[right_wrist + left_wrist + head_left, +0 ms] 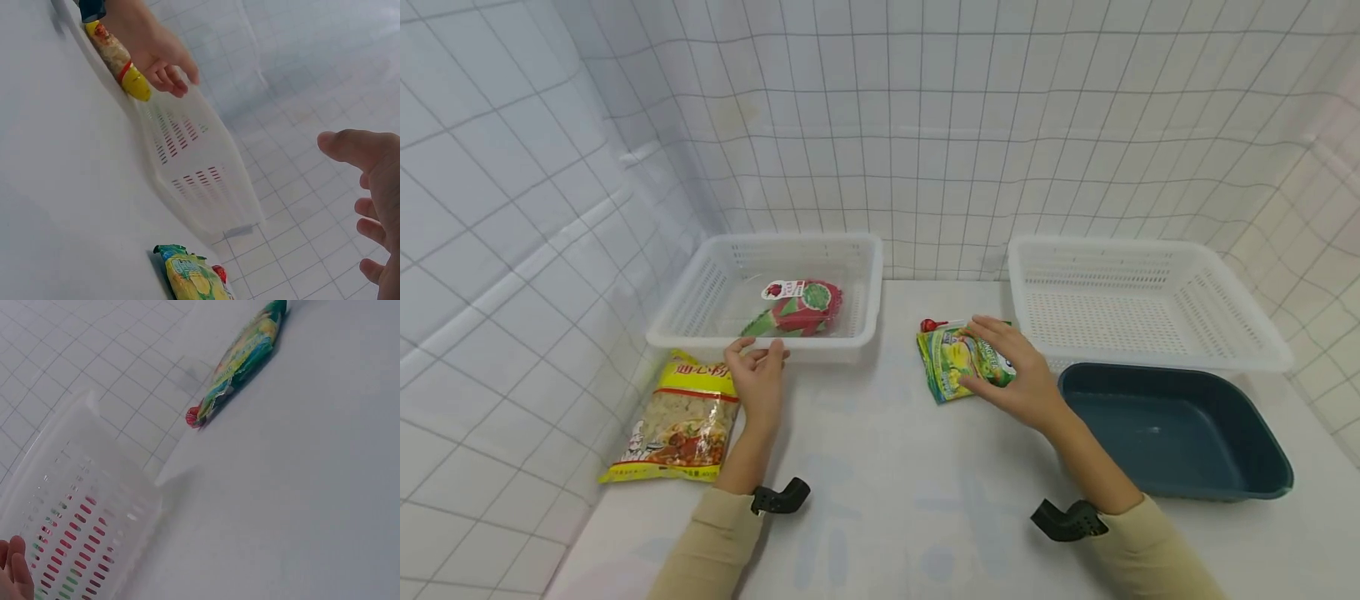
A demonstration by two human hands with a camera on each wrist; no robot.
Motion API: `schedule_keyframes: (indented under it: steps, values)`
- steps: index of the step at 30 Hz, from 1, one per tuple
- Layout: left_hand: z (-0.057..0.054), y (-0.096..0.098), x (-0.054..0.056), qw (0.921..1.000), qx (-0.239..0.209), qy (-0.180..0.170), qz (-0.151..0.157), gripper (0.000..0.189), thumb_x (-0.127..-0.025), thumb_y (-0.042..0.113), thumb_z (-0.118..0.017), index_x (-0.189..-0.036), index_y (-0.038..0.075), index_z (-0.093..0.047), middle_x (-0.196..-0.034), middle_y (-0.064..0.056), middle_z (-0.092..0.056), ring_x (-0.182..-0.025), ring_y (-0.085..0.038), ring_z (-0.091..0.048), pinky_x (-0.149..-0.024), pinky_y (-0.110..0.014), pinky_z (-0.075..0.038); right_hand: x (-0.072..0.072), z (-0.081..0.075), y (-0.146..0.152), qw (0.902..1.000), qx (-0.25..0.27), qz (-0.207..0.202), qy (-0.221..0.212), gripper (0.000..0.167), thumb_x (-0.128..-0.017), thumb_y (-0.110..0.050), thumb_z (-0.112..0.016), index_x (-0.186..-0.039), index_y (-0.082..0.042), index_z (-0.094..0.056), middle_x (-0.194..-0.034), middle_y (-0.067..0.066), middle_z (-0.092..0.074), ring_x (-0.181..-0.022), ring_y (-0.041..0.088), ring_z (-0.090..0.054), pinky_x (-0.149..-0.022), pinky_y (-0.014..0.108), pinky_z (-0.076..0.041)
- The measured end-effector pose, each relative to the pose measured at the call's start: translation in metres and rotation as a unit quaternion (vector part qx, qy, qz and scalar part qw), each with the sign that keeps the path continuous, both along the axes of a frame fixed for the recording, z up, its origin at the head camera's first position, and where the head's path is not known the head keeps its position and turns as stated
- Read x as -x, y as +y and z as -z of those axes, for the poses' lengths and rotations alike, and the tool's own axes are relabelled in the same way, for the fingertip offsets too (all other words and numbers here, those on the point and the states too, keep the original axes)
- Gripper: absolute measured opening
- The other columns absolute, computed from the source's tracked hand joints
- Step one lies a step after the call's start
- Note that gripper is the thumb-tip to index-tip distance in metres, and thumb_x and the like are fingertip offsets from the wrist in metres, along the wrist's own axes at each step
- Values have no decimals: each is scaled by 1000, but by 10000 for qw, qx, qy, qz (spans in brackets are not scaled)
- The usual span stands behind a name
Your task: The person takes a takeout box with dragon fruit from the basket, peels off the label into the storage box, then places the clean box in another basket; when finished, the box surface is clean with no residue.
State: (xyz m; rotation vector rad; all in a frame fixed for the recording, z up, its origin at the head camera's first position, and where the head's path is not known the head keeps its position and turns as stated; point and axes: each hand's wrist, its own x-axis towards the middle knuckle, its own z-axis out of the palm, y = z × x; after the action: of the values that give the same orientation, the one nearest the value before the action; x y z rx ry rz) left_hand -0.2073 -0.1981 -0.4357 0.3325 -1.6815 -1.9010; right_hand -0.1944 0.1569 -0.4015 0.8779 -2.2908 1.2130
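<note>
In the head view my left hand (pixel 757 379) is at the front rim of the left white basket (pixel 868 317), its fingers loosely bent; contact with the rim is hard to tell. Inside that basket lies a red-and-green package (pixel 808 308) with a white label. Under the left hand's outer side is a yellow-ended bag of dry food (pixel 688 417). My right hand (pixel 1018 379) hovers over green-and-yellow packets (pixel 943 358), thumb and fingers spread apart, holding nothing in the right wrist view. A small round red thing (pixel 929 325) peeks out behind the packets.
A second white perforated basket (pixel 1097 308) stands at the back right. In front of it sits a dark blue tub (pixel 1172 433). White gridded sheeting (pixel 940 125) encloses the back and sides of the white table (pixel 865 483).
</note>
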Motion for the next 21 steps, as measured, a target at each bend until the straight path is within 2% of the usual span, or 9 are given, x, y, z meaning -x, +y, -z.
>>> schedule_keyframes:
  steps: [5,10,14,21]
  values:
    - [-3,3,4,9975,-656,230,-155,40,-91,4,-67,-116,9,-37,-80,-5,-57,-68,-10,-66,-70,-20,-54,8,-1,-14,9999,25,-45,-164,69,-76,-13,-82,-138,-4,-54,-143,10,-49,-134,30,-42,-102,57,-38]
    - [-2,5,7,9933,-1050,446,-170,40,-90,-1,-66,-113,10,-35,-79,-8,-53,-63,-10,-66,-65,-21,-55,16,-7,-30,9987,11,-32,-510,65,-79,-15,-80,-138,-4,-54,-143,11,-50,-134,29,-42,-102,54,-40]
    - [-2,6,7,9917,-1162,512,-204,41,-90,-3,-65,-113,10,-34,-80,-9,-53,-63,-11,-66,-65,-22,-56,26,-10,-44,9970,177,-127,-745,61,-81,-14,-80,-136,-4,-55,-141,12,-52,-133,27,-44,-101,50,-43]
    - [0,7,6,9906,-1217,580,-225,42,-90,-3,-66,-112,11,-33,-83,-9,-55,-64,-11,-67,-65,-23,-56,45,-16,-67,9953,129,-220,-938,57,-85,-21,-77,-136,-6,-55,-136,9,-56,-128,25,-49,-103,48,-41]
